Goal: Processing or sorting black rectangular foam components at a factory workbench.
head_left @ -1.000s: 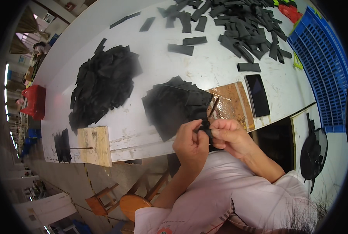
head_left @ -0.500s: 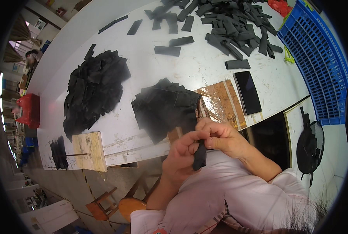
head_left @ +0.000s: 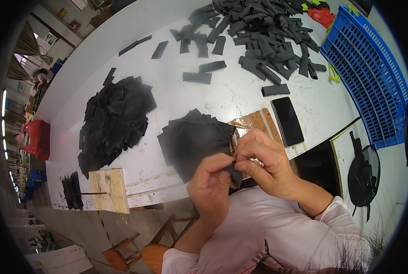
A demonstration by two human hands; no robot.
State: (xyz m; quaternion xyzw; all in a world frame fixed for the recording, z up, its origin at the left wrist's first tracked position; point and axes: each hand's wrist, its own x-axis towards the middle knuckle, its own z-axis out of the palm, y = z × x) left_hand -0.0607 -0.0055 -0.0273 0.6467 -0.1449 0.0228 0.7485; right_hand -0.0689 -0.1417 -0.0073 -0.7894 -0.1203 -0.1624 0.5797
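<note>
Black fabric piece (head_left: 234, 177) is the thing to look at in the head view, just off the table's front edge and close to the shirt. Left hand (head_left: 211, 186) has its thumb and fingers curled in with the cloth pinched at the tips, and the right hand (head_left: 264, 163) is pinched down on the same bit from the other side. Can't really see what the fingertips are doing, they cover most of it.

Right behind them there's a stack of flat black pieces (head_left: 190, 137), with a messier black heap (head_left: 115, 123) off to the left. Tube-like dark pieces (head_left: 270, 45) are piled at the far side, near a blue crate (head_left: 364, 86).

My guess: the step in hand is fiddly finger work on one piece, maybe turning or folding it. Next move probably calls for a firm pinch on both sides and gentle tugging.
</note>
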